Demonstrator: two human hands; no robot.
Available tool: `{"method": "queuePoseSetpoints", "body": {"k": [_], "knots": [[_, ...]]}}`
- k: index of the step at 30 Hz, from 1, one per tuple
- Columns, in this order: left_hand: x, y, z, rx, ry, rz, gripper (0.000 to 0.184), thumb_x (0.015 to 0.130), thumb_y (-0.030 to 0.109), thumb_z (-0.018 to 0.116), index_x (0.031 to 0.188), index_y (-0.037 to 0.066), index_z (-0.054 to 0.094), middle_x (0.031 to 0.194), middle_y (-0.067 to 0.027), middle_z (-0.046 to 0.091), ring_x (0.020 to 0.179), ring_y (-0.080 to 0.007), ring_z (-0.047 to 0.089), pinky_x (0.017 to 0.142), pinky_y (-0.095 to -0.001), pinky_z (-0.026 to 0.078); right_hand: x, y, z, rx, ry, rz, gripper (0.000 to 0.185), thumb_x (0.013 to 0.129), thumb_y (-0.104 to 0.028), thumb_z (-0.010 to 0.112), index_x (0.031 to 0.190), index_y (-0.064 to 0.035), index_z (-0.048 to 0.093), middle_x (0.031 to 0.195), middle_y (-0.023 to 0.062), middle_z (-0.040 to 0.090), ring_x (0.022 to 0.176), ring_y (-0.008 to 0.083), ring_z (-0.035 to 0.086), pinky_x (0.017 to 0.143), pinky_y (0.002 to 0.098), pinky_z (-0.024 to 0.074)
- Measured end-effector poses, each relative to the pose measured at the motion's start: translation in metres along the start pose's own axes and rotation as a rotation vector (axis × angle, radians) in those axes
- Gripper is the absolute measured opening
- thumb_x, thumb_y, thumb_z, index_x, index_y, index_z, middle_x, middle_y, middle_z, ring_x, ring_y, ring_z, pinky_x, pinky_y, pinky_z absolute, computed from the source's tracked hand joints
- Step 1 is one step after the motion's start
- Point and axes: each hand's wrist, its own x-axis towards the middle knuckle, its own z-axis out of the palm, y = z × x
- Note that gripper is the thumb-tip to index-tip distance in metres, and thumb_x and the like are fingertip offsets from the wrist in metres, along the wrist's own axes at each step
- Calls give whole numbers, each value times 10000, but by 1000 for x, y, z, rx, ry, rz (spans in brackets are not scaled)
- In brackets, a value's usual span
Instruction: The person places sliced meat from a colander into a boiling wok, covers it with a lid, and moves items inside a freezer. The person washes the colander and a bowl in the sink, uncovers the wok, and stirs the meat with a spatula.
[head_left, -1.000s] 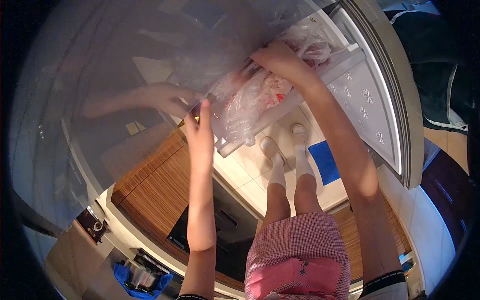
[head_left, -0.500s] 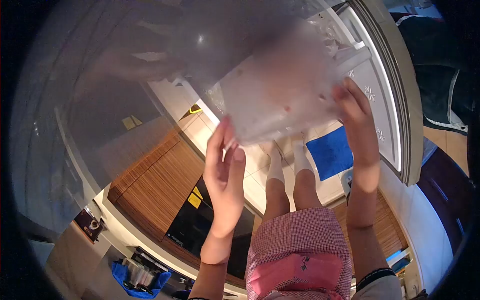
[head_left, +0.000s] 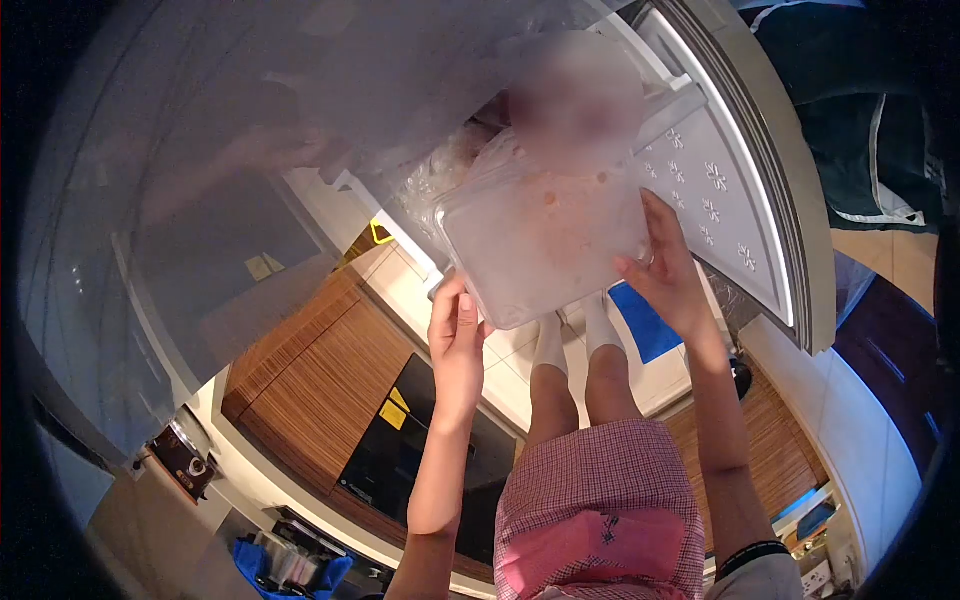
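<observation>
Right now, frosted container tilted between both hands, in front of open drawer. Left hand pinching lower corner, thumb on near side, fingers curled close beside it. Right hand gripping opposite edge, thumb and forefinger set wide apart, other fingertips hard to make out. Clear plastic bags just beside container. Blue mat on floor below.

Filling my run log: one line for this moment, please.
left hand, right hand: holding frosty container by opposite sides | blue mat: on floor
</observation>
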Motion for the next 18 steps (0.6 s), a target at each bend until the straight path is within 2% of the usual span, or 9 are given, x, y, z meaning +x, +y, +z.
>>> {"method": "queuePoseSetpoints", "body": {"k": [5,7,10,13,15,16,17,18], "knots": [[3,6,2,-67,-24,2,278,920,226,388,1165,102,433,1220,-34,404,1047,-121,438,860,-281,393,0,3,7,127,95,-38,620,747,-1,599,1248,-42,235,1260,149,337,1169,201,339,944,315,313],[4,6,6,-105,-30,62,239,910,192,412,1122,84,428,1114,-28,457,1036,-128,437,880,-320,375,0,2,8,186,135,-28,601,743,-4,605,1228,-40,252,1248,156,349,1159,197,348,939,313,318],[5,7,4,-155,-71,61,217,908,168,409,1111,92,421,1123,-27,449,1047,-129,430,897,-304,359,-2,3,6,202,169,-17,564,737,-2,617,1181,-39,272,1170,151,421,1103,178,400,915,303,340],[4,8,1,-214,-86,22,204,902,174,420,1092,99,422,1121,-33,448,1040,-126,432,886,-296,369,-1,1,0,292,111,113,454,750,-31,619,1107,-35,339,1084,128,481,1031,153,449,876,285,364],[5,0,-9,-183,-92,3,239,902,192,422,1123,102,410,1137,-37,441,1050,-134,434,882,-294,379,0,3,-3,59,51,188,378,796,-125,594,1109,-38,400,1039,92,505,977,121,472,829,252,383],[6,-3,-13,-152,-101,-13,275,902,210,424,1155,105,397,1153,-41,435,1059,-142,436,878,-292,388,-1,3,-4,59,52,189,378,796,-125,594,1109,-38,400,1039,92,505,977,121,472,829,252,383],[6,0,-11,-153,-101,-14,275,902,210,424,1155,105,397,1153,-41,435,1059,-142,436,878,-292,388,-2,2,-6,91,-13,275,400,832,-210,540,1151,-16,395,1080,78,494,988,121,462,853,268,364],[7,5,-7,-205,-64,-32,222,887,134,411,1103,88,395,1095,-34,430,1027,-116,426,883,-272,370,-2,-1,-6,123,-78,362,454,867,-295,485,1192,7,390,1121,64,482,998,120,452,877,284,345]]}}
